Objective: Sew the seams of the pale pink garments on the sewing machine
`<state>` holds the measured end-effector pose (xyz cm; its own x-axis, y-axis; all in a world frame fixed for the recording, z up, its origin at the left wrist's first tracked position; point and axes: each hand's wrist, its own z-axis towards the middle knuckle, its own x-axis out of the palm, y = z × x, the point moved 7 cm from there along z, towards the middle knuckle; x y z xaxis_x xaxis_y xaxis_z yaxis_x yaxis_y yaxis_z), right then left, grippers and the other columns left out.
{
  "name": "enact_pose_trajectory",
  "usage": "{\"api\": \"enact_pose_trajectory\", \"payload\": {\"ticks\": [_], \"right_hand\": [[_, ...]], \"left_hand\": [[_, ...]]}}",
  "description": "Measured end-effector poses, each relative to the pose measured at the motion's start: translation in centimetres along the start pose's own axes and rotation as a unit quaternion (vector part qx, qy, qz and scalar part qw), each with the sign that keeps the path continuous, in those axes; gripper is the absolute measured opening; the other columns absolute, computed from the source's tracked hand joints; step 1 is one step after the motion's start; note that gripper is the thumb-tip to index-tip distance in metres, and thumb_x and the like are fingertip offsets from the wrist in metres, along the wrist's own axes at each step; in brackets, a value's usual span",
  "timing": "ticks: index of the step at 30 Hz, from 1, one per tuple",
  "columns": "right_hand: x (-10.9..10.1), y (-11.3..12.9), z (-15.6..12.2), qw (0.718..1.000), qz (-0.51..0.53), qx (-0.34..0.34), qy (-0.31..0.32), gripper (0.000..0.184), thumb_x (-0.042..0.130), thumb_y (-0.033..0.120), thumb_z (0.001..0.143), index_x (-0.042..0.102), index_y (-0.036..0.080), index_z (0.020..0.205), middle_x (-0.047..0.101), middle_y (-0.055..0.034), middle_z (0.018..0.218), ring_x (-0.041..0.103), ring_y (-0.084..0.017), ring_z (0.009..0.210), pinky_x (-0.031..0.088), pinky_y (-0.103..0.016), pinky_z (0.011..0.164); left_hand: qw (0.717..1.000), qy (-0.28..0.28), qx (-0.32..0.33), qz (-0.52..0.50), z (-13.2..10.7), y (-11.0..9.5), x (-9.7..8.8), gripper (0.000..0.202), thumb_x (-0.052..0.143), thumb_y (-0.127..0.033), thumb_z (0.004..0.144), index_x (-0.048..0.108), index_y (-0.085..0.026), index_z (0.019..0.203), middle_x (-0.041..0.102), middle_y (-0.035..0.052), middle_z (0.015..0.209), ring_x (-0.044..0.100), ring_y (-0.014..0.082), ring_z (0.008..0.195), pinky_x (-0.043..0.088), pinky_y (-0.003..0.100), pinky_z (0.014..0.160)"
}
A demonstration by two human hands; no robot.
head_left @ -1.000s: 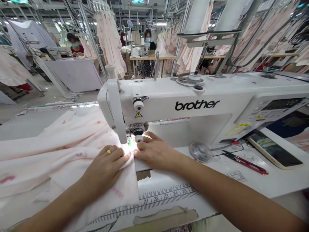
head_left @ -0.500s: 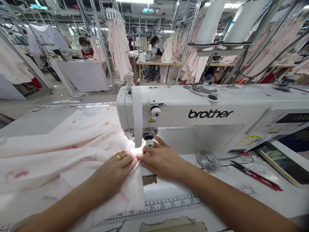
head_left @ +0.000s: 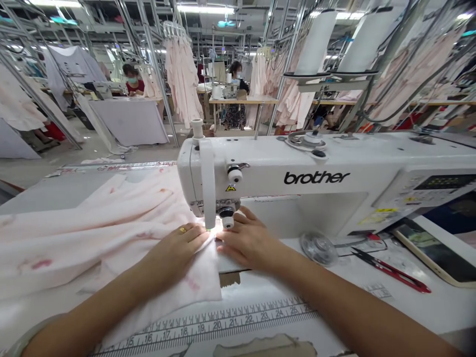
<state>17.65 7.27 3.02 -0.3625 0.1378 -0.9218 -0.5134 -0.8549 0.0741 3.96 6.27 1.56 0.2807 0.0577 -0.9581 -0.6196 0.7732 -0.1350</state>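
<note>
Fabric (head_left: 82, 240) partly beyond left edge; phone (head_left: 433, 249) partly beyond right

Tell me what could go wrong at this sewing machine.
The left hand and right hand are close to the lit stitching area of the sewing machine, so a fingertip might get caught. The pale pink fabric lies in loose folds; one could get stitched in.

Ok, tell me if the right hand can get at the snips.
Probably yes: nothing covers the snips, which lie beside the right forearm; the right hand would just have to leave the needle area and skirt the clear disc.
</note>
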Motion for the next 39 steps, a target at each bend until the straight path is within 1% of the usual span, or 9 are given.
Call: {"api": "enact_pose_trajectory", "payload": {"ticks": [5,11,15,20,24,27,31,35,39], "right_hand": [[-0.6,1.3,-0.1,0.995,0.015,-0.101,-0.009,0.025,0.047,0.032,0.102,0.066,0.017,0.096,0.067,-0.0019,0.087,0.054,-0.017,0.084,0.025,-0.039,0.106],[0.0,3.5,-0.7,0.975,0.052,-0.213,0.045,0.034,0.048,0.042,0.100,0.062,0.014,0.113,0.067,-0.0073,0.110,0.056,-0.020,0.104,0.038,-0.034,0.099],[0.6,4.8,-1.1,0.964,0.058,-0.254,0.052,0.043,0.050,0.049,0.098,0.060,0.011,0.116,0.065,-0.0085,0.117,0.055,-0.021,0.108,0.041,-0.033,0.097],[1.0,5.5,-1.1,0.965,-0.035,-0.257,0.044,0.019,0.045,0.013,0.099,0.064,0.011,0.102,0.067,-0.0069,0.106,0.058,-0.018,0.098,0.044,-0.031,0.089],[0.5,5.7,-1.1,0.960,-0.048,-0.272,0.046,0.021,0.043,0.011,0.099,0.064,0.012,0.093,0.068,-0.0052,0.096,0.059,-0.017,0.088,0.046,-0.029,0.079],[0.2,5.5,-1.1,0.964,-0.036,-0.260,0.043,0.021,0.045,0.013,0.099,0.063,0.015,0.088,0.066,-0.0016,0.087,0.058,-0.016,0.081,0.045,-0.029,0.074],[0.7,5.4,-1.4,0.964,0.000,-0.260,0.054,0.020,0.049,0.020,0.098,0.061,0.017,0.082,0.065,0.0010,0.082,0.057,-0.015,0.079,0.043,-0.030,0.073],[1.0,4.7,-1.3,0.969,0.064,-0.232,0.050,0.038,0.046,0.045,0.099,0.060,0.019,0.076,0.065,0.0002,0.079,0.056,-0.016,0.076,0.042,-0.030,0.070],[0.5,2.3,-0.4,0.994,0.046,-0.095,0.033,0.029,0.046,0.035,0.101,0.065,0.016,0.089,0.066,-0.0030,0.083,0.054,-0.018,0.080,0.041,-0.031,0.076]], "left_hand": [[0.993,0.005,-0.005,0.120,-0.9,-1.5,-0.5,0.051,0.037,0.006,0.076,0.056,-0.013,0.119,0.063,0.0125,0.120,0.056,0.0267,0.115,0.049,0.045,0.095],[0.961,-0.074,-0.029,0.265,-3.1,-3.6,-3.9,0.038,0.035,0.000,0.082,0.056,-0.009,0.112,0.064,0.0149,0.102,0.059,0.0311,0.095,0.043,0.049,0.090],[0.975,-0.110,-0.021,0.192,-3.3,-4.3,-4.7,0.026,0.035,-0.005,0.090,0.054,-0.016,0.103,0.063,0.0091,0.092,0.059,0.0267,0.088,0.044,0.044,0.088],[0.989,-0.073,-0.126,0.026,-3.0,-2.6,-1.7,0.007,0.043,-0.019,0.092,0.045,-0.022,0.086,0.058,-0.0006,0.071,0.058,0.0189,0.065,0.046,0.028,0.057],[0.982,-0.034,-0.185,-0.013,-3.0,-0.7,-0.1,0.021,0.049,-0.016,0.086,0.047,-0.022,0.106,0.065,-0.0001,0.086,0.066,0.0171,0.073,0.049,0.026,0.060],[0.991,-0.035,-0.106,0.073,-2.3,-1.0,-0.9,0.033,0.044,-0.007,0.083,0.050,-0.023,0.112,0.066,-0.0012,0.086,0.066,0.0161,0.065,0.045,0.026,0.055],[0.977,-0.061,0.052,0.197,-1.7,-3.6,-2.2,0.025,0.041,-0.009,0.087,0.055,-0.016,0.106,0.059,-0.0012,0.068,0.055,0.0175,0.049,0.040,0.031,0.051],[0.982,-0.051,0.079,0.167,-1.2,-4.4,-1.9,0.023,0.039,-0.003,0.086,0.059,-0.015,0.091,0.066,0.0078,0.090,0.062,0.0228,0.080,0.048,0.038,0.076],[0.994,-0.054,0.047,0.085,-1.3,-3.7,-0.8,0.021,0.045,-0.007,0.088,0.059,-0.014,0.102,0.064,0.0102,0.113,0.057,0.0244,0.106,0.044,0.038,0.096]]}}
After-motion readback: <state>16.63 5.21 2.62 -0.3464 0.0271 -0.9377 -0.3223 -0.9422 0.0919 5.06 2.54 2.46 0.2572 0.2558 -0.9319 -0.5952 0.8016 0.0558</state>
